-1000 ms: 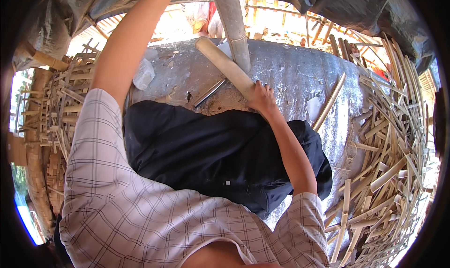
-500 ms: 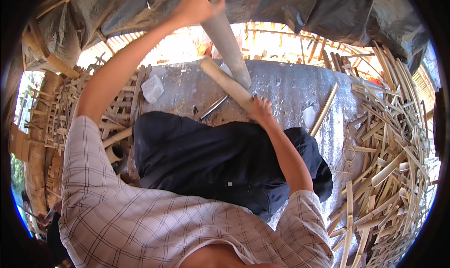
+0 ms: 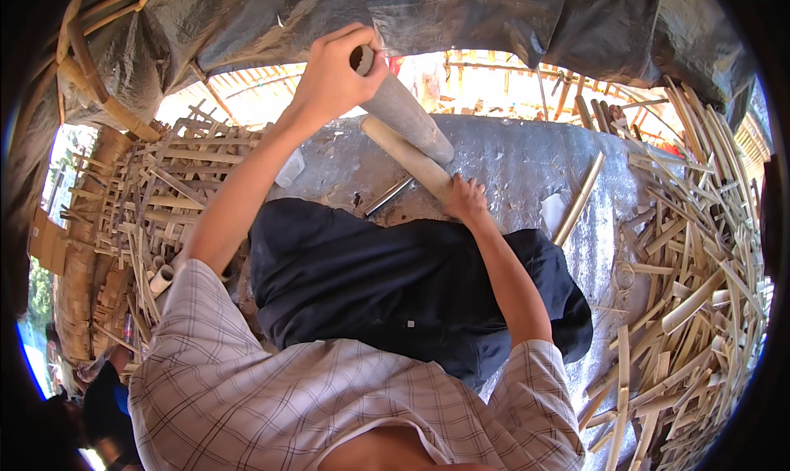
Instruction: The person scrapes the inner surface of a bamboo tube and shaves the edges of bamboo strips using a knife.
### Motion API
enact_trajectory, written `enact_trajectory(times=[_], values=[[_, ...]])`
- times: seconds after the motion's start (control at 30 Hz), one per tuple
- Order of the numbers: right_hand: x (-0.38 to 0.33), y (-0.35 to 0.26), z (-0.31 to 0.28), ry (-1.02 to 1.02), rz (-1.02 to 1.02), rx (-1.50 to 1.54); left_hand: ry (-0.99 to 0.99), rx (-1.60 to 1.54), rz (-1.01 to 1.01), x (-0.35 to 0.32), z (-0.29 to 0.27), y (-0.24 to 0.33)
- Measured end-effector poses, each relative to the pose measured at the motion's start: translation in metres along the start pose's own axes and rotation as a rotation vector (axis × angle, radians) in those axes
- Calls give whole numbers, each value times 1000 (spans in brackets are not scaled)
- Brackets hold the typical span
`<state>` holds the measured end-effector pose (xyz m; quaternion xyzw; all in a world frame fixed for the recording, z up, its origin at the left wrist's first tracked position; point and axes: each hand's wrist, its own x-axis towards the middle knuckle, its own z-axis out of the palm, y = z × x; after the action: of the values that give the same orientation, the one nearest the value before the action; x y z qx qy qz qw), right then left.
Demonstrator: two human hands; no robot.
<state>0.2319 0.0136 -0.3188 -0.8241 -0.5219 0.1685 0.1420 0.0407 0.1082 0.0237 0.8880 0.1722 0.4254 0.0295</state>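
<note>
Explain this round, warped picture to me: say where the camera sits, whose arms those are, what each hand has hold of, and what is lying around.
The camera is worn on a person's head and looks down, so the checked shirt and both arms are their own. Its wide fisheye lens bends straight edges near the rim.

The left hand is raised and grips a thick grey club-like tool by one end. The right hand rests lower on a pale bamboo pole, which lies slanted just under the tool.

Below is a grey sheet spread over the ground, with a dark cloth across the lap. A thin metal rod lies beside the pole, and a loose bamboo strip lies to the right. Heaps of split bamboo and woven lattice pieces surround the spot.
</note>
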Motion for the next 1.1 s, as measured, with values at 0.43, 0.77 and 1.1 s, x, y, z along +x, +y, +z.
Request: enact_trajectory(times=[0.43, 0.77, 1.1], values=[[-13, -16, -46, 182, -206, 4, -110, 198, -112, 95, 51, -52], [-19, 27, -72, -1, -95, 52, -328, 225, -106, 186, 138, -105], [7, 44, -40, -87, -116, -83, -291, 196, -151, 195, 126, -196]])
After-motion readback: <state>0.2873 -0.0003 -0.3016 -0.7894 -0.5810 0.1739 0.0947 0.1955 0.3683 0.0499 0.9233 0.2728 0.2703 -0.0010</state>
